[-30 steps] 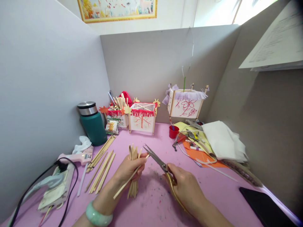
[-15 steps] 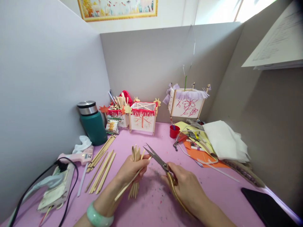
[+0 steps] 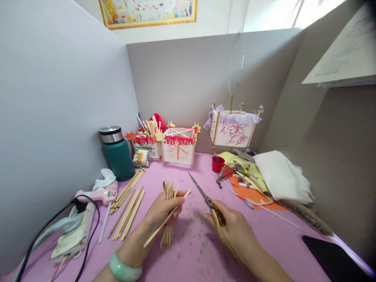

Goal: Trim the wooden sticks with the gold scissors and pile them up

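Observation:
My left hand (image 3: 168, 208) is closed around a bundle of thin wooden sticks (image 3: 168, 189) that stands nearly upright. One single stick (image 3: 160, 228) lies slantwise across that hand, pinched by the thumb, its upper end poking out past the fingertips. In my right hand (image 3: 232, 223) is a pair of scissors (image 3: 205, 199) with gold-coloured handles. The blades look closed together and point up and left, a short way right of the slanted stick and not touching it. More sticks (image 3: 131, 211) lie on the pink table left of my left hand.
Left stand a green bottle (image 3: 118, 158), a pink glue gun (image 3: 100, 195) and a power strip (image 3: 73, 235) with a black cable. Decorated paper lanterns (image 3: 178, 152) stand behind. At right are a red cup (image 3: 217, 164), white sheets (image 3: 282, 176), coloured paper and a black flat object (image 3: 331, 258).
The scissors have closed and drawn back to the right, away from the slanted stick. My left hand still grips the sticks in nearly the same place.

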### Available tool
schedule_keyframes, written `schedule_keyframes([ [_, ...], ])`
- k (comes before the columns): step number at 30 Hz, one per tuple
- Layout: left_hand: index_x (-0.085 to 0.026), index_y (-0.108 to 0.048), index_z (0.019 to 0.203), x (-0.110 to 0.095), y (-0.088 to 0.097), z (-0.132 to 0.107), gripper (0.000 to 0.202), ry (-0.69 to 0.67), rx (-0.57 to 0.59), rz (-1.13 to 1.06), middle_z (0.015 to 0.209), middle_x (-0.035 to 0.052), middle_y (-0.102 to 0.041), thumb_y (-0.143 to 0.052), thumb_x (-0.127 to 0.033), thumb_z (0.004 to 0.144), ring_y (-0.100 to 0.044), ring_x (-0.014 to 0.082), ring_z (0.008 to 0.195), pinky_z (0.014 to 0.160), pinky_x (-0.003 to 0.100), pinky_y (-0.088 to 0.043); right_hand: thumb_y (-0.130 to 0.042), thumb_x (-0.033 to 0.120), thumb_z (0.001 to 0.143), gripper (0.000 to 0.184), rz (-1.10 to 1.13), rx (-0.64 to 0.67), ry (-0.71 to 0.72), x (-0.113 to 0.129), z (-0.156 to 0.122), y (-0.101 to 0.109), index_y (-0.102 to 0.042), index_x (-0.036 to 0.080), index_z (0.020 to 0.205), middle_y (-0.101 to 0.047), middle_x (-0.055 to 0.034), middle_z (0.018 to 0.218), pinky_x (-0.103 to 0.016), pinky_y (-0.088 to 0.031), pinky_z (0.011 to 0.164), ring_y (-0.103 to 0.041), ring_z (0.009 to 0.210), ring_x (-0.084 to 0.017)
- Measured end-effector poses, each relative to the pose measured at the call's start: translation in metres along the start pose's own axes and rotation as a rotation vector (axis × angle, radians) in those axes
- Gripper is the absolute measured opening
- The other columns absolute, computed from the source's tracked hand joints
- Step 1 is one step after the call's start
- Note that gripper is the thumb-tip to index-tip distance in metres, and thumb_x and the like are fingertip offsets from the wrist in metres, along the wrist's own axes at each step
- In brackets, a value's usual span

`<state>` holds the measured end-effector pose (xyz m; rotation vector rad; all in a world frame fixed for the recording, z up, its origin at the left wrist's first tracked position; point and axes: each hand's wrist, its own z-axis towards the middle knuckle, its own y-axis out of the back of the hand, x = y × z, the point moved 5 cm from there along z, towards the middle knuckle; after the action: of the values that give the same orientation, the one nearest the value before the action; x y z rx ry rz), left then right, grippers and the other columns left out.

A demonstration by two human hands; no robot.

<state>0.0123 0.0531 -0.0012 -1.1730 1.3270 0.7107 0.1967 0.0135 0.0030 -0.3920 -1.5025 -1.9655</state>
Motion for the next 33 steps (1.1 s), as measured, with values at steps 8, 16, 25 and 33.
schedule_keyframes([
  [8,-0.016,-0.053,0.098,0.004,0.004,0.006,0.034,0.003,-0.024,-0.061,0.037,-0.0114,-0.039,-0.065,-0.032,0.071,-0.022,0.0044,0.027,0.027,0.017,-0.017,-0.059,0.041,0.081,0.028,-0.150,0.023,0.069,0.000,-0.002,0.002,-0.055,0.026,0.105,-0.063,-0.0006,0.082,-0.026,-0.039,0.060,-0.058,0.065,-0.017],
  [16,-0.018,-0.051,0.092,0.006,0.002,0.004,0.031,0.005,-0.017,-0.080,0.038,-0.0118,-0.039,-0.068,-0.033,0.070,-0.022,0.0039,0.028,0.028,0.017,-0.016,-0.058,0.041,0.080,0.034,-0.215,0.006,0.070,0.003,-0.003,-0.003,-0.053,0.024,0.109,-0.063,-0.0032,0.087,-0.027,-0.040,0.061,-0.060,0.070,-0.019],
  [25,-0.017,-0.051,0.093,0.005,0.001,0.005,0.035,0.028,-0.046,-0.036,0.037,-0.0106,-0.041,-0.069,-0.034,0.067,-0.023,0.0045,0.027,0.029,0.017,-0.016,-0.053,0.040,0.084,0.027,-0.220,0.033,0.044,0.006,-0.007,-0.007,-0.051,0.023,0.105,-0.063,-0.0032,0.086,-0.028,-0.039,0.061,-0.061,0.072,-0.020],
  [33,-0.013,-0.056,0.103,0.004,0.002,0.002,0.042,0.016,-0.079,0.020,0.037,-0.0109,-0.040,-0.067,-0.033,0.067,-0.023,0.0045,0.028,0.030,0.018,-0.015,-0.044,0.035,0.088,0.016,-0.199,0.029,0.039,0.002,-0.007,-0.008,-0.053,0.022,0.092,-0.064,-0.0027,0.077,-0.025,-0.037,0.059,-0.060,0.065,-0.018],
])
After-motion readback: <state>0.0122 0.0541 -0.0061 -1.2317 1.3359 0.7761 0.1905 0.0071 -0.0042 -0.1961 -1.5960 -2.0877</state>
